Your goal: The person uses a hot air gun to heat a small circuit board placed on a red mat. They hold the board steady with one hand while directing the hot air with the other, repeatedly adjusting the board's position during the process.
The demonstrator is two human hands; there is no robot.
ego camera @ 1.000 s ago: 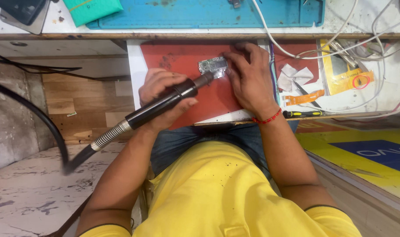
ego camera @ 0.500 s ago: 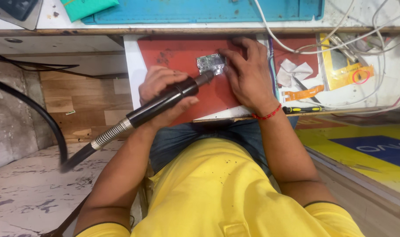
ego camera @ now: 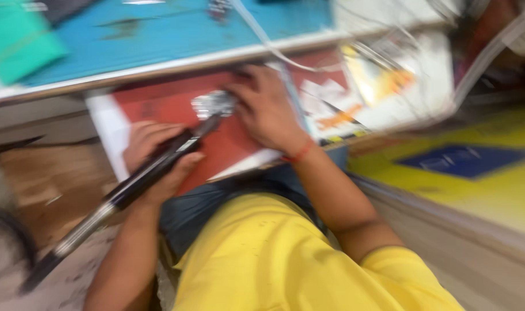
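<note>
Gripping a black handpiece tool [ego camera: 153, 170] pen-style, left hand [ego camera: 158, 158] aims its tip at the small silvery part [ego camera: 213, 103], frame centre-top on the red mat [ego camera: 158, 103]; right hand [ego camera: 268, 112] fingers press down, pinning it steady. Blurry.

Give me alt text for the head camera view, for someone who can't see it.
Blurred view down at a person in a yellow shirt: the left hand grips a black pen-shaped power tool whose tip meets a small silvery part on a red mat, while the right hand steadies that part.
</note>
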